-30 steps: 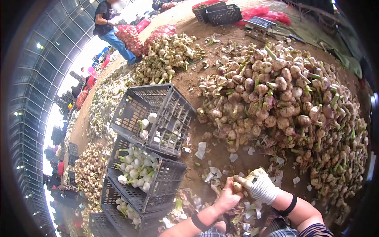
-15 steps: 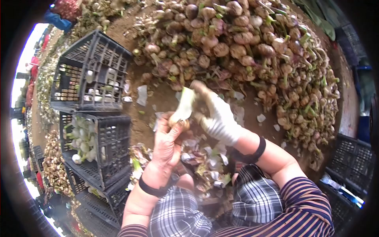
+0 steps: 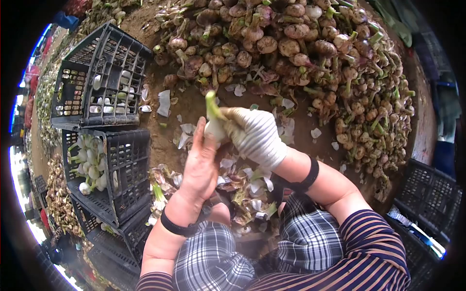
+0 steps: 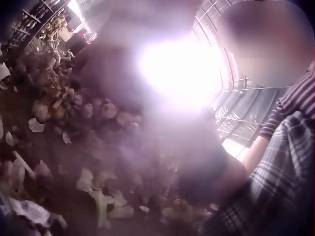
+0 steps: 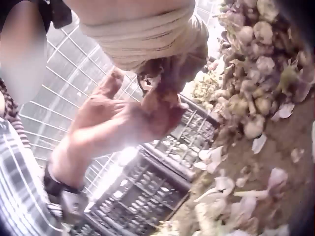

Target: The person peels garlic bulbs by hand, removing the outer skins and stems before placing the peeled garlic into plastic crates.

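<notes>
A garlic bulb (image 3: 213,127), pale and peeled-looking with a green-tipped stem, is held upright between both hands in the head view. My bare left hand (image 3: 200,167) holds its lower part from the left, fingers pointing up along it. On the other side, my right hand (image 3: 259,138), in a white knitted glove, has its fingers curled against the bulb and stem. The right wrist view shows the left hand (image 5: 123,118) close below the glove (image 5: 152,39), which partly hides the bulb. Glare and blur cover the left hand's work in the left wrist view.
A large heap of unpeeled garlic (image 3: 291,46) lies ahead and to the right. Black crates (image 3: 127,169) stand stacked at left, one with white garlic bulbs (image 3: 89,162). Loose skins (image 3: 247,186) litter the ground between the knees. More black crates (image 3: 429,194) stand at right.
The head view has tilted down from the wider scene. My right hand, apart from the bulb half a second ago, has come left onto it and the stem. The left hand keeps holding it.
</notes>
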Motion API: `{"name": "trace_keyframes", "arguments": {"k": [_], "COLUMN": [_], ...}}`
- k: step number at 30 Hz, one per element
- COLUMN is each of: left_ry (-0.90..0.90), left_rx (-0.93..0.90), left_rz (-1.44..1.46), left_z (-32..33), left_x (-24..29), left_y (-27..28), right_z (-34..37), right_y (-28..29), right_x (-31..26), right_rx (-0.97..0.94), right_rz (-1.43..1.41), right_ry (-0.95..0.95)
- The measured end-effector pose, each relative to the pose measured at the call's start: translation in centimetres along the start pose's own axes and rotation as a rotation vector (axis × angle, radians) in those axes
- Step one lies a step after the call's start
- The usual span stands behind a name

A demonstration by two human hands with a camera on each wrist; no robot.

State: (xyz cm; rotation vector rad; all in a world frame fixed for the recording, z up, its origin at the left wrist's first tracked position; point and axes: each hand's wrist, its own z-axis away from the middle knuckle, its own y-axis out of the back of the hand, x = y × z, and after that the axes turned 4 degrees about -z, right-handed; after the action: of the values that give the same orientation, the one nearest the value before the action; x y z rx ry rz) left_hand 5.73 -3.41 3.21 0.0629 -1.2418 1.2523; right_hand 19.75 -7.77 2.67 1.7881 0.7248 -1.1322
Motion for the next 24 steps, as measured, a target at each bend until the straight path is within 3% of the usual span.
{"name": "trace_keyframes", "arguments": {"k": [2, 3, 4, 6, 7, 10, 11, 13, 14, 16, 17, 18, 20, 21, 22, 24], "left_ry": [-0.114, -0.116, -0.119, -0.133, -0.069, 0.048, 0.076, 0.083, 0.085, 0.115, 0.082, 0.083, 0.033, 0.031, -0.002, -0.075], "left_rx": [-0.009, 0.005, 0.015, 0.000, -0.065, -0.205, -0.134, -0.001, -0.001, 0.219, 0.210, 0.210, 0.110, 0.110, 0.130, 0.136], "left_rz": [-0.123, -0.134, -0.146, -0.117, 0.022, 0.213, 0.205, 0.169, 0.170, -0.039, -0.039, -0.039, 0.078, 0.168, 0.217, 0.138], "left_z": [0.5, 0.1, -0.4, 0.1, 0.3, 0.1, 0.1, -0.4, -0.7, -1.3, -1.4, -1.3, -0.8, -0.6, -0.5, -0.4], "left_x": [-0.3, -0.4, -0.4, 0.2, 0.7, 1.3, 1.3, 1.0, 0.6, -0.6, -0.7, -0.5, 0.2, 0.8, 1.2, 1.7], "left_y": [-0.1, 0.7, 1.4, 0.9, 1.2, 2.1, 1.9, 1.6, 2.0, 3.3, 3.4, 3.6, 3.9, 4.1, 3.9, 3.4], "right_z": [0.8, 0.8, 0.8, 0.7, 0.6, -0.1, 0.1, 0.4, 0.3, 0.0, -0.2, -0.1, -0.4, -1.0, -0.8, -0.7], "right_y": [0.5, 1.1, 1.4, 1.7, 1.5, 1.8, 1.8, 1.5, 1.1, 1.3, 2.0, 2.2, 2.4, 2.7, 3.4, 3.1], "right_x": [-1.3, -1.9, -1.8, -1.3, -0.2, 1.6, 1.3, 0.6, 0.7, 0.7, -0.2, 0.3, 2.1, 2.5, 4.6, 1.9], "right_rx": [-0.126, -0.185, -0.187, -0.333, -0.247, -0.183, -0.183, -0.138, -0.187, -0.362, -0.430, -0.430, -0.222, -0.054, -0.195, -0.137], "right_rz": [-0.118, -0.460, -0.459, -0.782, -0.812, -1.049, -1.050, -0.961, -0.825, -0.739, -0.820, -0.820, -1.509, -1.521, -1.070, 0.470], "right_ry": [-0.110, -0.376, -0.377, -0.546, -0.487, -0.683, -0.684, -0.479, -0.261, -0.337, -0.509, -0.510, -0.738, -0.792, -0.727, 0.070]}}
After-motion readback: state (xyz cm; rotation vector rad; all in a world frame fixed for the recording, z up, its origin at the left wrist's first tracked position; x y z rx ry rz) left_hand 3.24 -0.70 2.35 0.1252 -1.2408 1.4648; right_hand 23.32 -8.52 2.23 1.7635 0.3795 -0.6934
